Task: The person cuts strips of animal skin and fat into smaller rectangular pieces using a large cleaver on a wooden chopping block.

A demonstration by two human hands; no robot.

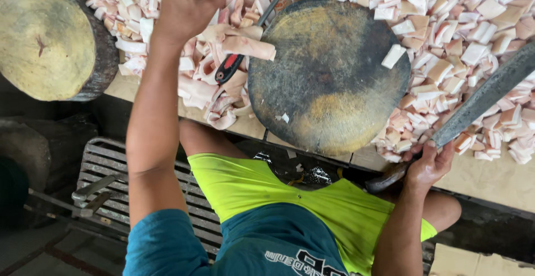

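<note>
- The left hand (186, 3) reaches far over the heap of long, uncut strips of pale pink pork skin and fat (223, 70) at the top edge of the view; its fingers curl down around a white piece, though the frame edge cuts off the fingertips, so I cannot tell how tight the grip is.
- The right hand (429, 164) is wrapped closed around the dark handle of a long, heavy grey steel cleaver (485, 100), whose blade lies slanted over the pile of small cut pink-and-white fat cubes (462, 36) on the right.
- Between the hands sits a round, dark, worn wooden chopping block (329, 75), nearly bare but for one white cube (393, 56) and a few scraps.
- A red-and-black-handled knife (229, 67) lies among the strips just left of the block.
- The strips look soft, floppy and greasy; they would likely sag and slip, so a full-handed hold near the middle of a strip seems safest.
- The cleaver looks heavy and is best held at its handle.
- A second, paler round log block (47, 42) stands at the left of the tabletop (490, 181).
</note>
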